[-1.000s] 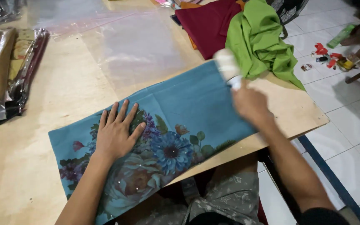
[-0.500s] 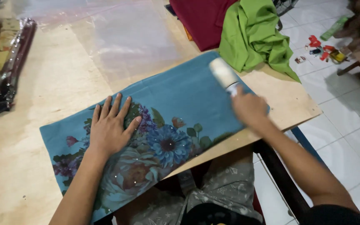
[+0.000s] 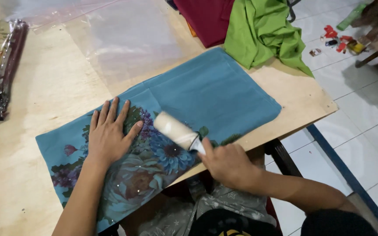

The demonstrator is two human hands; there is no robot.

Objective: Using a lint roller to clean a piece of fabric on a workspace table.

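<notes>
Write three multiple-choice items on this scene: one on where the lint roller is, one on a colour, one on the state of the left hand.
1. Where is the lint roller?
A. on the floral part of the teal cloth
B. on the floor
C. on the green cloth

2. What colour is the cloth beside the green one?
A. yellow
B. dark red
C. white

3. How is the left hand?
A. clenched in a fist
B. lifted off the table
C. pressed flat, fingers spread

Answers:
1 A, the roller, held by the right hand, lies over the printed flowers.
2 B, the dark red cloth lies left of the green.
3 C, the palm lies flat on the teal cloth.
</notes>
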